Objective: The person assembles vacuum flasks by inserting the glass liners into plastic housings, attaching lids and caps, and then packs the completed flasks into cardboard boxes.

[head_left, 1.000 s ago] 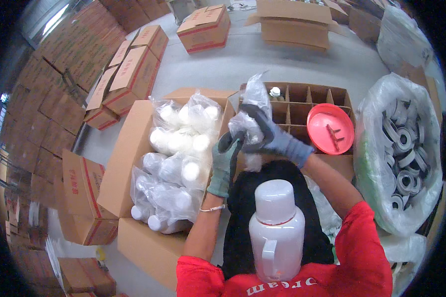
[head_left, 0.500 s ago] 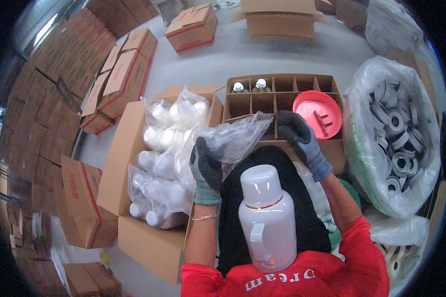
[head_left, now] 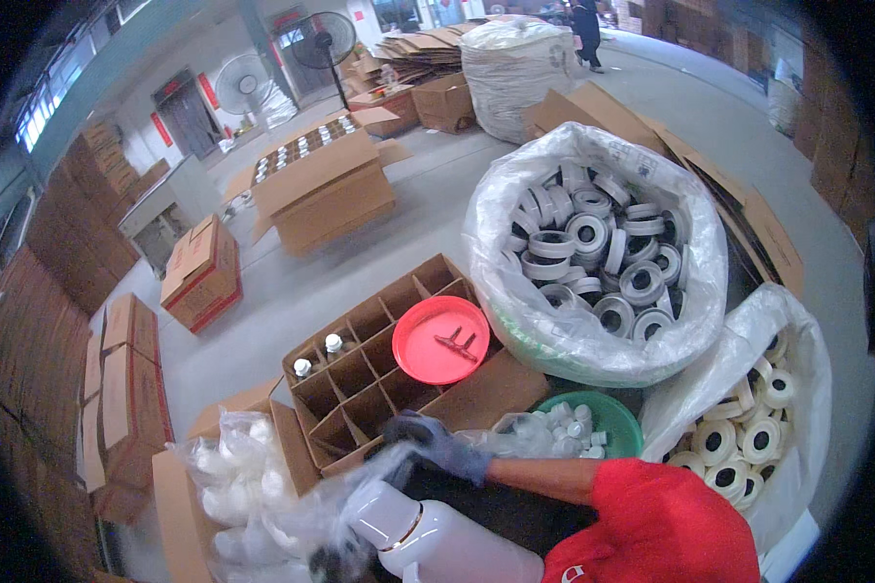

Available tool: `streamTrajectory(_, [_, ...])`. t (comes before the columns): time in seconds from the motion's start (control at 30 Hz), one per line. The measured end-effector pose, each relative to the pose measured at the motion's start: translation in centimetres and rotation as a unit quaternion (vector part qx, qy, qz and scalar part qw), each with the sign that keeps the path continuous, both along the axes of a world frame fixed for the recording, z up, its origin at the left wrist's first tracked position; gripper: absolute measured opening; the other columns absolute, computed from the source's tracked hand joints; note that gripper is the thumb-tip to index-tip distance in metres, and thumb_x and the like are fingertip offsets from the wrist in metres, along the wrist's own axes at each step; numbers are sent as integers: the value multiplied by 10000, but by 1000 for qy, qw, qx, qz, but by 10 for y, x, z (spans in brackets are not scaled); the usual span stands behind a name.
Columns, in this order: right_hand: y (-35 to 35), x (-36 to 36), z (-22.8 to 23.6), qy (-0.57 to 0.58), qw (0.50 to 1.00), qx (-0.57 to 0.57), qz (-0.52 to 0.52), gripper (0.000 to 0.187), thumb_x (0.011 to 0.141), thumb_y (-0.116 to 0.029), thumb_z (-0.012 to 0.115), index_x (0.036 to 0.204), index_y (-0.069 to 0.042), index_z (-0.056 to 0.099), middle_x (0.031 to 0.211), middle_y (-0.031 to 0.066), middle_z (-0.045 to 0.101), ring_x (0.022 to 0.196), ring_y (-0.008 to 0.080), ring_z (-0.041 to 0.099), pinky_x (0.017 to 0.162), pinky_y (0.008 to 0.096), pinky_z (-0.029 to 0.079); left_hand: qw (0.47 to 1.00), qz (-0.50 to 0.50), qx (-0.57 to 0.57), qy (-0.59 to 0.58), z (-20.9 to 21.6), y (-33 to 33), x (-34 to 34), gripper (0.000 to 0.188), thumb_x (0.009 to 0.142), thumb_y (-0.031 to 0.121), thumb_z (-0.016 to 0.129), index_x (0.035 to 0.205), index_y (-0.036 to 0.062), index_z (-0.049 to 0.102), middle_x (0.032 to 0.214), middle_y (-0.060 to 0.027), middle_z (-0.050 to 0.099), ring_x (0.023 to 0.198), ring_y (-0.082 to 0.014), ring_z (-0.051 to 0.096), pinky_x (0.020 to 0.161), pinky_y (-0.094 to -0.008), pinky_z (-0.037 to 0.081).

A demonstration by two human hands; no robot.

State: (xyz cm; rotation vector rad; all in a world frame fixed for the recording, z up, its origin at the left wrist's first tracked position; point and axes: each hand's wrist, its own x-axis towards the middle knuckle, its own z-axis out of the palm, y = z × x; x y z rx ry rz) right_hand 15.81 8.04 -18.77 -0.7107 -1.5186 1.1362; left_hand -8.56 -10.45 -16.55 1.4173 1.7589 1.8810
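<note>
One bag (head_left: 316, 509) clamped in right hand (head_left: 422, 442) | left hand (head_left: 342, 562): cannot tell | one flask (head_left: 442, 539) | two capped bottles (head_left: 333, 344)

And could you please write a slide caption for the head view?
Gloved right hand at clear plastic beside a white flask, with a divided carton and bagged gray rings beyond.

Head view: taken from the person's head, left unit of a fisheye pair, facing ahead and downward. The flask (head_left: 467, 544) and red sleeve (head_left: 661, 515) are nearest, at the lower edge; the right hand (head_left: 437, 449) is close by. The divided box (head_left: 371, 316) is seen obliquely from above. Floor (head_left: 437, 180) and a black fan (head_left: 322, 41) lie farther off, toward the top. Field wide, corners dark.
</note>
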Motion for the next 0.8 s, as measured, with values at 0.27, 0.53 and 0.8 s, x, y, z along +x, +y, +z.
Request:
streamTrajectory(0.27, [-133, 99, 30, -275, 902, 321, 86, 474, 705, -276, 655, 1124, -86, 543, 1195, 175, 493, 1129, 376, 467, 974, 516, 376, 811, -482, -313, 114, 178, -28, 78, 203, 820, 124, 611, 969, -10, 644, 863, -130, 658, 860, -252, 639, 785, -370, 502])
streamTrajectory(0.53, [-222, 192, 10, -360, 837, 319, 261, 404, 764, -235, 580, 1139, -88, 550, 1160, 169, 526, 1120, 372, 481, 949, 483, 413, 682, -576, -440, 92, 197, -60, 97, 229, 810, 99, 580, 1012, 19, 652, 926, -128, 689, 859, -241, 658, 788, -360, 499])
streamTrajectory(0.8, [-208, 186, 44, -285, 878, 107, 369, 331, 775, -147, 622, 1092, -56, 596, 1124, 183, 552, 1012, 340, 546, 898, 415, 440, 875, -100, -398, 255, 125, -106, 70, 219, 778, 191, 681, 882, 35, 566, 843, -157, 591, 754, -286, 580, 699, -404, 472])
